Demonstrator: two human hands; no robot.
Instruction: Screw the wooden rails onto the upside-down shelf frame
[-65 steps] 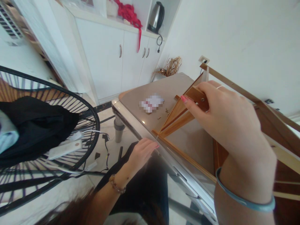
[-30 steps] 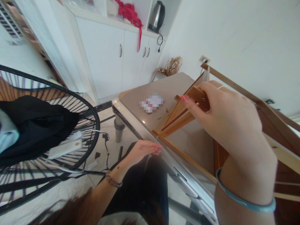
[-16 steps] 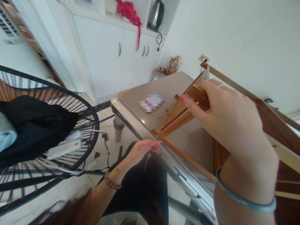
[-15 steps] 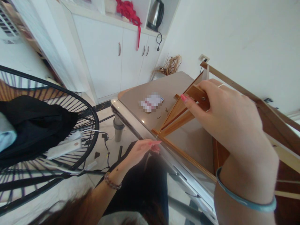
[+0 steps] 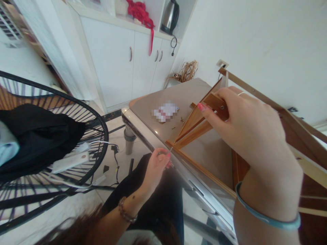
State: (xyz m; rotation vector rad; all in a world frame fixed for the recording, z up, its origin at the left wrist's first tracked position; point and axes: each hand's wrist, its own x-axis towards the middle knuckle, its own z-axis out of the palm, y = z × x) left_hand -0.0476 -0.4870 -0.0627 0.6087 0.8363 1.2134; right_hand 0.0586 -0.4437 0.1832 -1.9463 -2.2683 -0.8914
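Observation:
My right hand (image 5: pixel 258 129) is closed around the upper end of a wooden piece (image 5: pixel 213 103) with a round metal fitting in it, part of a wooden frame (image 5: pixel 194 124) standing on the table. The palm side and most fingers are hidden. At the frame's near corner, a thin metal pin (image 5: pixel 171 148) sticks out by a low wooden rail (image 5: pixel 201 172). Just below that corner, at the table's edge, my left hand (image 5: pixel 158 163) has its fingers curled together. Whatever lies between those fingertips is too small to make out.
Several small screws (image 5: pixel 182 120) and a blurred-out item (image 5: pixel 165 111) lie on the table (image 5: pixel 148 102). A black corded chair (image 5: pixel 97 112) holding dark cloth and a white power strip (image 5: pixel 71 161) stands left. Larger brown panels (image 5: pixel 293 136) rise at right. White cabinets (image 5: pixel 107 61) stand behind.
My left hand has turned upward and its stretched fingers have curled together near the frame's corner. The right hand and the wooden frame stay in place.

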